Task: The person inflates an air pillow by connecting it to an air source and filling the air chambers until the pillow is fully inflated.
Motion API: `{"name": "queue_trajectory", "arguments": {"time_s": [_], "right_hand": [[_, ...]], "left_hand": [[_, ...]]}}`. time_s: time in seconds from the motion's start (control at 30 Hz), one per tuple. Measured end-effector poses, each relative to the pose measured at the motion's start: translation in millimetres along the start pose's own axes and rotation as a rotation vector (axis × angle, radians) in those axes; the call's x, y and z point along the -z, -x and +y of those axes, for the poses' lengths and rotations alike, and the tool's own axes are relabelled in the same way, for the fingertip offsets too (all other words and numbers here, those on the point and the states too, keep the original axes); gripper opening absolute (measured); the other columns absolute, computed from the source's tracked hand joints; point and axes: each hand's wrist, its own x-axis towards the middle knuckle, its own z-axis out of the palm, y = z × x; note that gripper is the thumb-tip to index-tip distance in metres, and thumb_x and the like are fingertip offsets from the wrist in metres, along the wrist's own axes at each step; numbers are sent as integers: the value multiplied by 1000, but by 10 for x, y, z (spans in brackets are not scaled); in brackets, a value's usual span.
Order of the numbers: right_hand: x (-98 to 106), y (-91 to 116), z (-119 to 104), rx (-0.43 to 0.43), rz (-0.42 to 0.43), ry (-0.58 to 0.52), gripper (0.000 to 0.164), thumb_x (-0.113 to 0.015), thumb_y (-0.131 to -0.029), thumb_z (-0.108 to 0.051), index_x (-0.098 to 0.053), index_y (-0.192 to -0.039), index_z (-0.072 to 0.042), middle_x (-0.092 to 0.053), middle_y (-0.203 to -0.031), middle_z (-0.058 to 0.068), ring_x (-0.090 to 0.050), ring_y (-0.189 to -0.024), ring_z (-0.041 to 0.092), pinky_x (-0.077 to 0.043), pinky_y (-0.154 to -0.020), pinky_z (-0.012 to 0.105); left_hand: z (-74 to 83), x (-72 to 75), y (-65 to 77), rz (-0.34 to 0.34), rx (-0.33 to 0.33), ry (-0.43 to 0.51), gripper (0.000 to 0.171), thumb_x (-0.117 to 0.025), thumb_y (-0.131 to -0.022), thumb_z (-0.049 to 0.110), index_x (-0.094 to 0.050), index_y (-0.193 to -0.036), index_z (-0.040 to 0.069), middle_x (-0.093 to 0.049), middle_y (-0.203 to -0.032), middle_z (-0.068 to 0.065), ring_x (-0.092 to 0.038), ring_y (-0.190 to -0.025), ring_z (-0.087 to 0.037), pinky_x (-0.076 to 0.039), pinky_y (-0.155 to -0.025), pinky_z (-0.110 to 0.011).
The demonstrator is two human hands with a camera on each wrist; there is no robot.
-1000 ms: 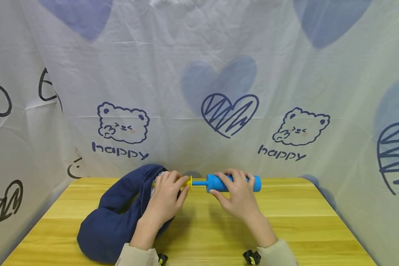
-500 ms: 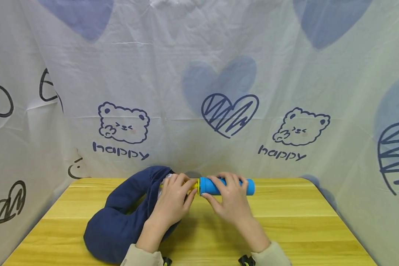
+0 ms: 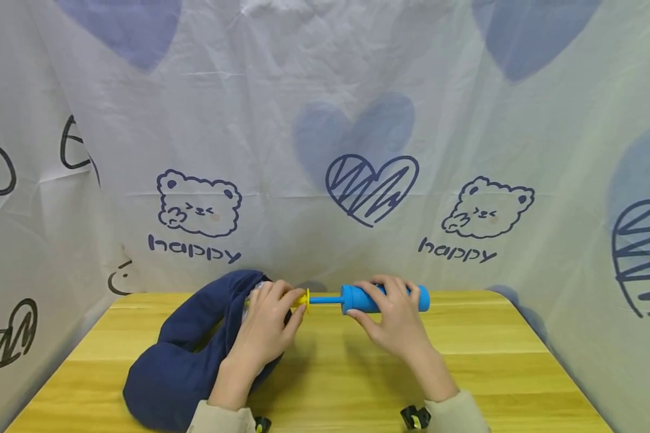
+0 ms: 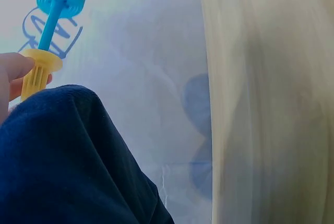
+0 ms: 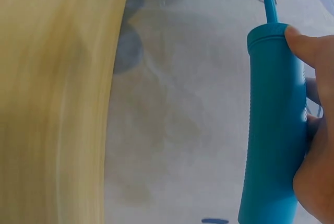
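A hand air pump with a blue barrel (image 3: 381, 299), a thin blue rod (image 3: 325, 300) and a yellow end piece (image 4: 36, 72) lies level between my hands. My left hand (image 3: 265, 325) pinches the yellow end at the opening of a navy U-shaped neck pillow (image 3: 168, 373). A bit of whitish material shows at that opening, mostly hidden by the hand. With thumb and fingers, my right hand (image 3: 398, 319) grips the barrel from the near side. The rod is drawn out, leaving a gap between barrel and yellow flange. In the right wrist view the thumb lies near the barrel's collar (image 5: 266, 36).
The pillow rests on the left part of a yellow wood-grain table (image 3: 466, 361). A pale curtain (image 3: 281, 120) printed with hearts and bears hangs close behind the table's back edge and along both sides.
Half a second ago the barrel was pushed up against the yellow flange. Now the hands have moved apart and the rod shows again, much as a second ago. The pillow shifted slightly left.
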Motion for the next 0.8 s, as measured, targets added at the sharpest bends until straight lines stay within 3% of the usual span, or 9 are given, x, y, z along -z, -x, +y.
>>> {"name": "queue_trajectory", "arguments": {"time_s": [0.33, 0.6, 0.8], "right_hand": [[125, 31, 194, -32, -7, 5, 55, -88, -82, -39, -71, -129, -14, -63, -125, 15, -56, -119, 38, -26, -102, 66], [138, 34, 200, -38, -12, 9, 54, -86, -84, -39, -71, -130, -14, -63, -125, 16, -56, -118, 40, -25, -102, 68], [30, 20, 95, 6, -6, 17, 54, -72, -94, -54, -71, -131, -15, -63, -122, 17, -57, -116, 39, -27, -101, 69]], "left_hand": [[-141, 71, 33, 25, 23, 37, 22, -73, -98, 19, -75, -118, 9, -62, -105, -4, -48, -92, -25, -37, -85, -44], [-155, 80, 31, 21, 42, 29, 23, -73, -98, 18, -75, -118, 8, -61, -105, -5, -48, -93, -25, -36, -87, -45], [-77, 16, 10, 12, 8, 3, 24, -69, -101, 21, -74, -120, 8, -62, -106, -6, -50, -95, -27, -38, -88, -48]]}}
